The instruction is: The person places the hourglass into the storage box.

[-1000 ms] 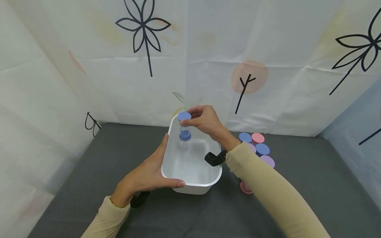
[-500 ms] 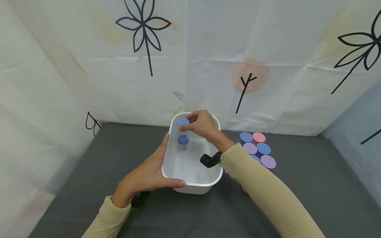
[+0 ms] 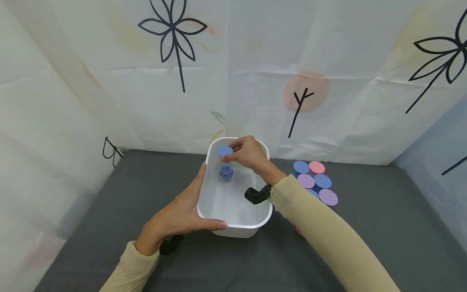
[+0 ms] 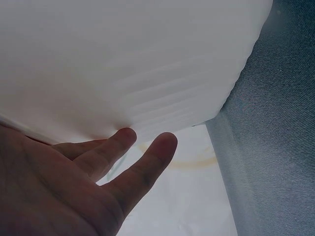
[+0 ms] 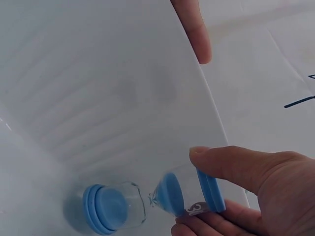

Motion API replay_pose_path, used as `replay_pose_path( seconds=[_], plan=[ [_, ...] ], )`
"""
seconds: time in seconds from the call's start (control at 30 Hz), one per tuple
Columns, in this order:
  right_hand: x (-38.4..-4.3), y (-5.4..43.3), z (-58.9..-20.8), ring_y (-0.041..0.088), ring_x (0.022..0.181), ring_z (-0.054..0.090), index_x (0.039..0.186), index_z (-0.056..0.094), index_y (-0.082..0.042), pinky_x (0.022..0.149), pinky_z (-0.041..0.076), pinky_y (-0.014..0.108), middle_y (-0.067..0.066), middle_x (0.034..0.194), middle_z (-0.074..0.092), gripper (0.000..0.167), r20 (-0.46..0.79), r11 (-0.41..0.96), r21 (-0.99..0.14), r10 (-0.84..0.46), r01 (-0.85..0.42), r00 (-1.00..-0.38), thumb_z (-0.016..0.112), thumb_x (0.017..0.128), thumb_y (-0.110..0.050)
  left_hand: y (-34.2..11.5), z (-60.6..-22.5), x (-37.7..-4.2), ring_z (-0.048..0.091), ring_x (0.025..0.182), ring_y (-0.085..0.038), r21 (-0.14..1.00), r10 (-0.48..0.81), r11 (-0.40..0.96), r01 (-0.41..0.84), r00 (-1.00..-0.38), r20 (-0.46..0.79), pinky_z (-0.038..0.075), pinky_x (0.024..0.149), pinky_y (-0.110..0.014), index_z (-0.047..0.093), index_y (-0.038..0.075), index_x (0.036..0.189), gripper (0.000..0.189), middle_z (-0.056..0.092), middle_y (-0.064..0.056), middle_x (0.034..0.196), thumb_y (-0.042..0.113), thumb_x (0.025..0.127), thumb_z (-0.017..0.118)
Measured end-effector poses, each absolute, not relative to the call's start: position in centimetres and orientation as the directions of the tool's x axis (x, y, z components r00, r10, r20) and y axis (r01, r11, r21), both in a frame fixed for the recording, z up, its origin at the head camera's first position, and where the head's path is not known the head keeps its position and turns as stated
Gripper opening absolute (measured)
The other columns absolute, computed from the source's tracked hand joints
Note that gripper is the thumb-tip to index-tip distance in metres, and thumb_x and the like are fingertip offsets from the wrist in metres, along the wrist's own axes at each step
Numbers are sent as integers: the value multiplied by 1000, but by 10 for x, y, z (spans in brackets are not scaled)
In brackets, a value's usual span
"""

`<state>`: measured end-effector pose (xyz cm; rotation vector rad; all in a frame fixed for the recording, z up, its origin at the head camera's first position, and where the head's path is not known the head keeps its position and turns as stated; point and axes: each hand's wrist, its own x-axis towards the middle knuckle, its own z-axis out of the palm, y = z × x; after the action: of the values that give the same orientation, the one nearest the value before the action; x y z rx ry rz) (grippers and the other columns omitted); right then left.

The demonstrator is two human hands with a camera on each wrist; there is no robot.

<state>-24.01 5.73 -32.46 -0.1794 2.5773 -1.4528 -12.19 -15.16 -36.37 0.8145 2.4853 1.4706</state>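
A sand timer (image 3: 226, 168) with blue end caps and blue sand is upright in the far left part of a white plastic bin (image 3: 233, 211). My right hand (image 3: 249, 153) pinches its upper part between thumb and fingers, near the top cap. In the right wrist view the timer's glass waist (image 5: 153, 199) shows below the fingertips. Whether its lower cap touches the bin floor I cannot tell. My left hand (image 3: 182, 209) rests against the bin's near left corner, its thumb along the front rim. In the left wrist view its straight fingers (image 4: 147, 164) touch the outer wall.
Right of the bin stands a group of round-capped pieces: blue (image 3: 322, 181), pink (image 3: 316, 167) and purple (image 3: 328, 197). My right sleeve (image 3: 321, 227) partly hides them. A dark grey cloth (image 3: 383, 227) covers the table, and a patterned white curtain (image 3: 255, 101) hangs behind.
My right hand has gone lower into the bin with the sand timer, then shifted only slightly. The left hand has kept its place on the bin.
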Motion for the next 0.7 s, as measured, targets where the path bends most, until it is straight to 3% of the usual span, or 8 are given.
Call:
replay_pose_path(
  seconds=[0.3, 0.5, 0.7],
  plan=[
    [-242, 55, -326, 23, 99, 66, 117, 69, -1, 87, 53, 35, 10, 108, 71, 48, -86, 511, -859, -208, -33, -974, 91, 77, -15, -153, -360, -121, 57, 114, -17, 836, 511, 389, 387, -846, 153, 54, 90, -45, -9, 36, 161, 137, 30, 9, 156, 48, 70, 92],
    [-243, 54, -330, 23, 100, 68, 117, 70, 0, 86, 54, 34, 13, 110, 73, 46, -76, 529, -846, -232, -60, -970, 90, 77, -13, -154, -361, -120, 55, 117, -13, 825, 499, 411, 388, -853, 153, 52, 94, -45, -9, 30, 163, 139, 27, 10, 159, 50, 70, 92],
    [-243, 56, -331, 22, 100, 68, 120, 71, 0, 87, 55, 36, 13, 110, 74, 49, -74, 562, -823, -250, -83, -965, 90, 78, -15, -153, -361, -120, 54, 119, -13, 826, 512, 402, 396, -845, 156, 51, 95, -43, -10, 31, 162, 139, 26, 10, 160, 50, 70, 92]
  ],
)
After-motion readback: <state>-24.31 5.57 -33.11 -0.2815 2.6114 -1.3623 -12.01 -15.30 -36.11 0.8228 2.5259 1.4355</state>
